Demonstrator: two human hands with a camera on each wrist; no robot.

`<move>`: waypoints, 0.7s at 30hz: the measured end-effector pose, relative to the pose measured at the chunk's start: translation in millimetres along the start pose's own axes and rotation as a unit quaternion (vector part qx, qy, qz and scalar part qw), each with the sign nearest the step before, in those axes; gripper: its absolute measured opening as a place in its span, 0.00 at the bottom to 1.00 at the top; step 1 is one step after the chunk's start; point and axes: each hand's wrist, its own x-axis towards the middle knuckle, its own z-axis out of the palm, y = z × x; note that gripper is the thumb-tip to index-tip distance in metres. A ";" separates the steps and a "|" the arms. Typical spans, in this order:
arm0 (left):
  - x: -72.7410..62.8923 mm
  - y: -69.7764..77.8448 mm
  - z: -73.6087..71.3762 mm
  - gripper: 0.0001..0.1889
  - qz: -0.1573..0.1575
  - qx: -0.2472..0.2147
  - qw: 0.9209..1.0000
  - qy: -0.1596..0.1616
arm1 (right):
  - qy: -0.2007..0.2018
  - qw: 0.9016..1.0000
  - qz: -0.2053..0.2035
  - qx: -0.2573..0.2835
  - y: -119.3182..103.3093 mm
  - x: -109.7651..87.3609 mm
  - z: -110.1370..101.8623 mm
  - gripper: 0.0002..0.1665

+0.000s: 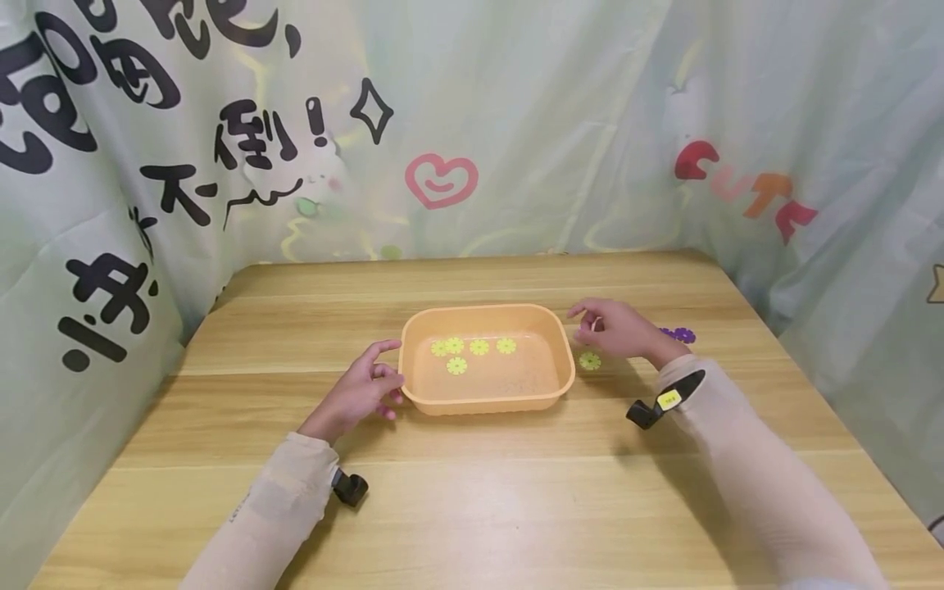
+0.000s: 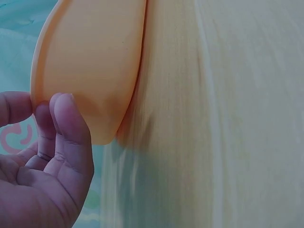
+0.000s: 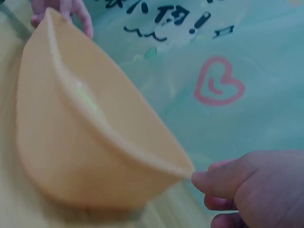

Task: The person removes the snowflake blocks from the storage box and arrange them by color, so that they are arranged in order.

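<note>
Near the middle of the wood-grained worktop point(image 1: 472, 500), an orange basin point(image 1: 487, 403) sits upright, longer from side to side than from front to back. Five yellow flower-shaped pieces point(image 1: 479, 347) lie on its floor: four in a rough row, the two leftmost close together, and one nearer the person, below that row.

At the basin's left end is the left hand point(image 1: 359, 388). Its fingers are loosely bent and spread apart, and the tips of the index finger and thumb meet the rim and end wall. Off the other end, the right hand point(image 1: 612, 328) holds its thumb and index finger apart beside the far right corner; in the right wrist view the thumb tip meets the rim's outline, but whether it truly touches I cannot tell.

On the worktop just right of the basin, below the right hand, lies a yellow-green flower piece point(image 1: 589, 360). Farther right, partly hidden behind the right wrist, are purple flower pieces point(image 1: 684, 335).

Both arms wear pale sleeves point(image 1: 745, 459). A small black device point(image 1: 350, 489) sits at the left wrist, and a black band with a yellow label point(image 1: 669, 399) crosses the right one. Behind the worktop hangs a pale green curtain point(image 1: 560, 131) printed with black characters, a pink heart point(image 1: 440, 188) and coloured letters point(image 1: 769, 192).
</note>
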 end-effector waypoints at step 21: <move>1.5 -1.9 -0.5 0.32 -0.002 -0.006 1.000 -0.007 | -0.082 0.994 -0.071 0.008 -44.5 65.9 33.3 0.25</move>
